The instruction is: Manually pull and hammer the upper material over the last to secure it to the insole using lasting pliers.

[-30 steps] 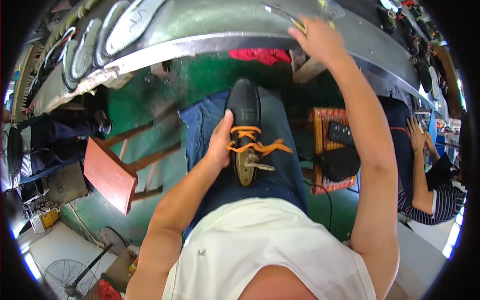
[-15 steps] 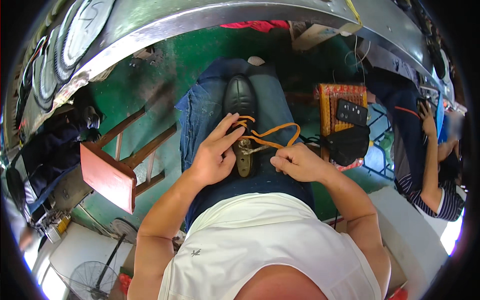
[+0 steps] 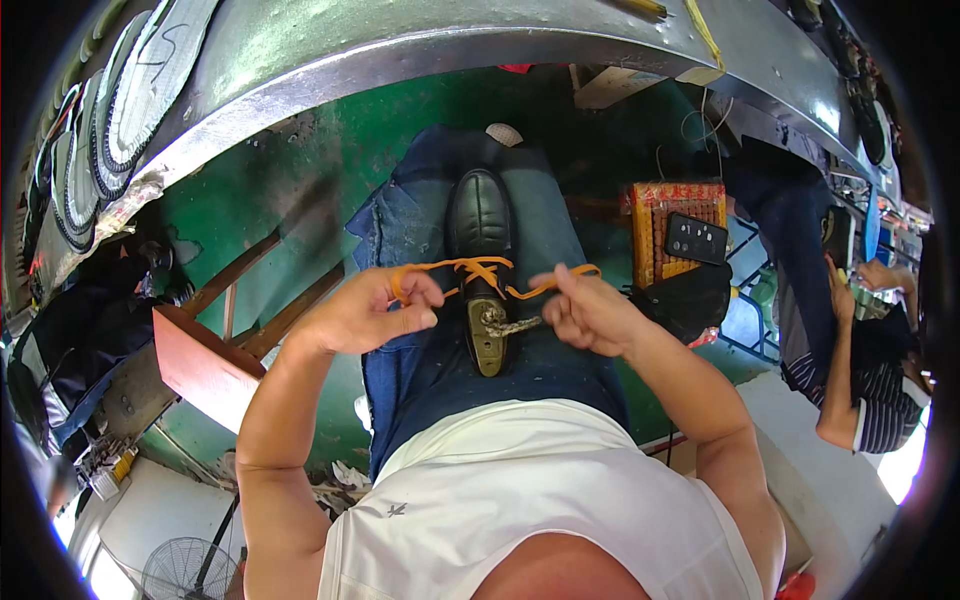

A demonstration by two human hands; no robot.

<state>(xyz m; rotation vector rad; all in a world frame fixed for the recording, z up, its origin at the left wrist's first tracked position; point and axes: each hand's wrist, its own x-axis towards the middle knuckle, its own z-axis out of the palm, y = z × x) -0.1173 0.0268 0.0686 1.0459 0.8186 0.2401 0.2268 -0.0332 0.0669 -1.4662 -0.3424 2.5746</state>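
Observation:
A black leather shoe (image 3: 480,215) lies on my jeans-covered lap, toe pointing away from me. Out of its heel end sticks an olive-coloured shoe last (image 3: 489,350) with a short knotted cord (image 3: 515,327) tied to it. An orange shoelace (image 3: 478,268) crosses over the shoe's opening, and its two ends run out to either side. Left of the shoe, my left hand (image 3: 380,312) has one end looped about its curled fingers. My right hand (image 3: 592,312), on the other side, pinches the other end between thumb and fingers.
A metal-edged workbench (image 3: 420,55) curves across the far side, with shoe soles (image 3: 150,90) at its left. To my right, a beaded seat (image 3: 650,215) carries a phone-like black device (image 3: 697,239) and a black pouch (image 3: 680,300). A wooden stool (image 3: 205,345) stands left. Another person (image 3: 840,340) works at far right.
My left hand has moved off the shoe to the left, drawing a lace end out. The right-hand loop has become smaller, and the lace now crosses over the shoe.

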